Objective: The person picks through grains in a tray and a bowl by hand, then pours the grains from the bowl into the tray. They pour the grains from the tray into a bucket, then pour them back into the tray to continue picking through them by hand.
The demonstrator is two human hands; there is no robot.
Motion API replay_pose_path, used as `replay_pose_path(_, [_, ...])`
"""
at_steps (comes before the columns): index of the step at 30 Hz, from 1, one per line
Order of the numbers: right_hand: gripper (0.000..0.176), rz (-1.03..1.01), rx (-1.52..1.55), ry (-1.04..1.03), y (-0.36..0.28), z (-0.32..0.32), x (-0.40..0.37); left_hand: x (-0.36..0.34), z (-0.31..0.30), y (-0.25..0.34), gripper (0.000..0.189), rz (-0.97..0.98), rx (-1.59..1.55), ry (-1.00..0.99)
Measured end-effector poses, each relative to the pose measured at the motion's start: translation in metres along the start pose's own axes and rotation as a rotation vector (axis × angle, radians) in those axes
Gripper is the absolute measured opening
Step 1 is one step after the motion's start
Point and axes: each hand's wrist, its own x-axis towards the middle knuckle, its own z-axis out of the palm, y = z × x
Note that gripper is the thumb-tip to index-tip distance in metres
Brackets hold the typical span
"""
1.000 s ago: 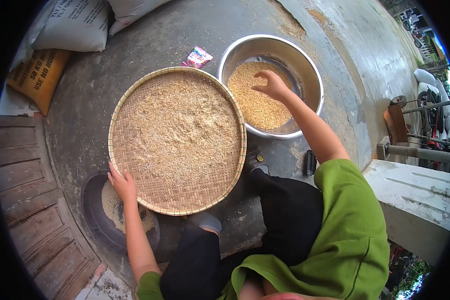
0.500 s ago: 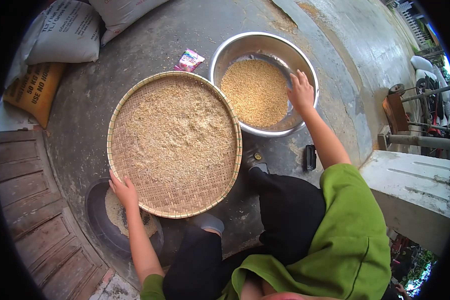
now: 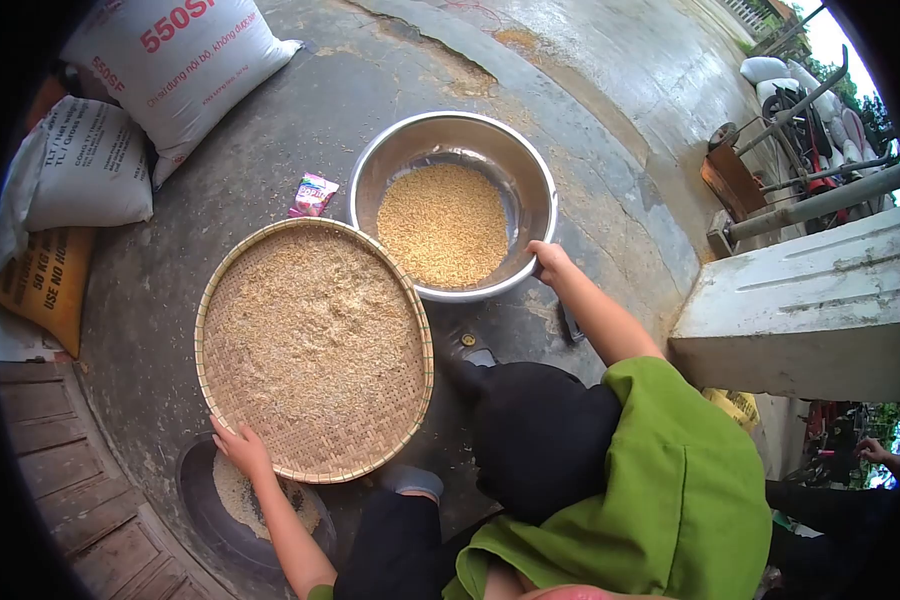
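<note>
A round woven winnowing basket (image 3: 345, 455) holds a spread of pale husky grain (image 3: 315, 320). My left hand (image 3: 244, 452) grips its near-left rim. Beside it, touching or nearly so, stands a wide steel basin (image 3: 515, 170) with golden grain (image 3: 442, 225) over its bottom. My right hand (image 3: 552, 262) is closed on the basin's right rim; some of its fingers are hidden. Partly under the basket's near edge sits a dark shallow bowl (image 3: 195, 480) with grain in it. A pink packet (image 3: 313, 195) lies on the floor just beyond the basket.
Full white sacks (image 3: 190, 75) and an orange sack (image 3: 45, 285) stand at the far left, above a wooden door (image 3: 70, 450). A concrete block (image 3: 790, 300) is at right, with a cart (image 3: 735, 180) behind it. Another person's hand (image 3: 878, 453) shows at lower right.
My right hand has gone from above the basin's inside to its rim and now grips it. My left hand stays on the basket. The whole view has shifted, showing more sacks.
</note>
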Motion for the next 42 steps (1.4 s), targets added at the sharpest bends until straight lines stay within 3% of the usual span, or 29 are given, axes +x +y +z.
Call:
replay_pose_path(7, [0.03, -0.097, -0.002, 0.137, -0.007, -0.05, -0.033, 0.0, -0.001, 0.0, 0.058, 0.018, -0.018, 0.019])
replay_pose_path(19, [0.03, -0.093, 0.465, 0.152, -0.048, -0.205, -0.1, -0.004, -0.008, 0.008, 0.058, -0.022, -0.049, 0.019])
replay_pose_path(21, [0.029, -0.127, 0.522, 0.268, -0.058, -0.205, -0.125, -0.003, -0.004, 0.003, 0.058, 0.007, -0.026, 0.022])
replay_pose_path(26, [0.026, -0.176, 0.511, 0.418, -0.055, -0.28, -0.141, 0.0, 0.002, -0.002, 0.059, 0.022, -0.035, 0.044])
replay_pose_path(28, [0.018, -0.178, 0.383, 0.457, -0.046, -0.291, -0.172, -0.002, -0.001, 0.001, 0.059, 0.003, -0.073, 0.045])
replay_pose_path(30, [0.028, -0.15, 0.291, 0.452, -0.031, -0.322, -0.181, -0.002, -0.002, -0.001, 0.059, 0.024, -0.071, 0.053])
replay_pose_path(32, [0.025, -0.093, 0.274, 0.485, -0.025, -0.34, -0.194, -0.001, -0.002, 0.0, 0.058, -0.013, -0.097, 0.033])
replay_pose_path(33, [0.023, -0.272, -0.084, 0.305, -0.006, -0.422, -0.171, -0.003, -0.005, 0.001, 0.058, -0.012, -0.093, 0.027])
replay_pose_path(34, [0.053, -0.343, -0.26, 0.064, 0.0, -0.448, -0.173, -0.003, -0.001, -0.002, 0.059, -0.014, -0.097, 0.026])
replay_pose_path(35, [0.051, -0.477, -0.843, 0.287, 0.001, -0.372, -0.236, 0.0, 0.006, -0.008, 0.059, -0.003, -0.074, 0.04])
replay_pose_path(36, [0.052, -0.675, -0.975, 0.112, 0.003, -0.37, -0.253, 0.0, 0.008, -0.009, 0.059, -0.007, -0.085, 0.045])
replay_pose_path(37, [0.048, -0.432, -1.06, 0.101, -0.012, -0.336, -0.291, -0.002, 0.007, -0.008, 0.059, -0.024, -0.082, 0.05])
replay_pose_path(38, [0.044, -0.603, -0.892, 0.047, -0.001, -0.336, -0.293, -0.002, 0.004, -0.006, 0.059, -0.02, -0.095, 0.049])
replay_pose_path(42, [0.043, -0.545, -0.845, 0.109, -0.002, -0.342, -0.295, -0.003, -0.005, -0.002, 0.059, -0.022, -0.095, 0.033])
